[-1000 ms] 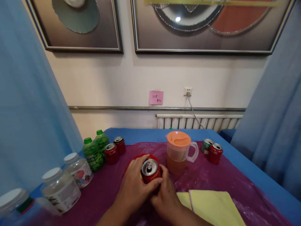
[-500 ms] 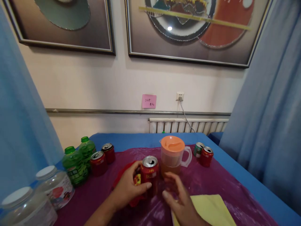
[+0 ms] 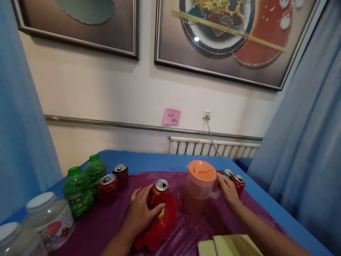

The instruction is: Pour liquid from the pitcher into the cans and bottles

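Note:
My left hand (image 3: pixel 140 211) is wrapped around a red drink can (image 3: pixel 159 195) with an opened top, its thumb across the front. Under and in front of the can lies a red dish with a scalloped rim (image 3: pixel 166 227); whether the can touches it I cannot tell. My right hand (image 3: pixel 228 190) is closed on the handle of a clear plastic pitcher (image 3: pixel 198 190). Amber liquid fills the lower part of the pitcher, and an orange lid (image 3: pixel 202 170) covers it. The fingers partly hide the handle.
Two red cans (image 3: pixel 108 190), two green bottles (image 3: pixel 77 195) and two white-lidded jars (image 3: pixel 49 220) stand at left. Behind my right hand are a red can (image 3: pixel 239 184) and a green can (image 3: pixel 228 173). A folded yellow cloth (image 3: pixel 237 245) lies in front on purple sheeting (image 3: pixel 183 245).
The can in my left hand has moved left, showing more of the red dish. My right hand has gone from beside the can to the pitcher's handle. The view has tilted slightly.

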Tool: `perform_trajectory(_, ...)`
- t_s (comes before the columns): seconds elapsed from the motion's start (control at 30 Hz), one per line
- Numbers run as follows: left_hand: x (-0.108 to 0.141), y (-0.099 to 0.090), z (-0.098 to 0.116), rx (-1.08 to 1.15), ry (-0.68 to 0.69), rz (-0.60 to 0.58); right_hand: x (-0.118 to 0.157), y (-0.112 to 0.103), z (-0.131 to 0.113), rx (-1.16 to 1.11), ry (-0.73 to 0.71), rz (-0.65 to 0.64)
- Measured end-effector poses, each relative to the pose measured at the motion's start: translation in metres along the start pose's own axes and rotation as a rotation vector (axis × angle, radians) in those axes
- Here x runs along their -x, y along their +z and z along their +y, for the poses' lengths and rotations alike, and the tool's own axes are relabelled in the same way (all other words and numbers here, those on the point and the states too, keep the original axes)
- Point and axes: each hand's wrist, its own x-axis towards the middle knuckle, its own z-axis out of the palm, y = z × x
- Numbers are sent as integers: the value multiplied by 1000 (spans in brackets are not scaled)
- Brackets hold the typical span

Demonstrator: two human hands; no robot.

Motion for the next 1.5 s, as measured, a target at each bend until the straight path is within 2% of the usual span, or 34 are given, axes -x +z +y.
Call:
perform_trajectory(0.13, 4, -1, 0, -12, -12, -13, 1, 15, 3, -155, 120, 53)
perform_trajectory(0.23, 5, -1, 1, -19, -29, -23, -5, 22, -4, -142, 145, 75)
perform_trajectory(0.33, 5, -2, 2, -17, -23, -26, -13, 24, -23, -22, 93, 54)
perform_trajectory(0.57, 8, -1, 1, 13, 13, -18, -23, 23, -76, 265, -87, -97)
perform_trajectory(0.73, 12, 0, 4, 29, -3, -61, -25, 25, -95, 349, -133, -200)
perform_trajectory(0.83, 15, -1, 7, 49, -19, -122, -29, 27, -104, 417, -183, -213)
perform_trajectory(0.93, 16, -3, 9, 79, -29, -165, -32, 30, -111, 477, -233, -226)
perform_trajectory(1.07, 16, -6, 12, 97, -32, -202, -36, 36, -117, 535, -231, -275)
perform_trajectory(1.5, 17, -10, 15, 125, -57, -219, -43, 50, -119, 643, -225, -336)
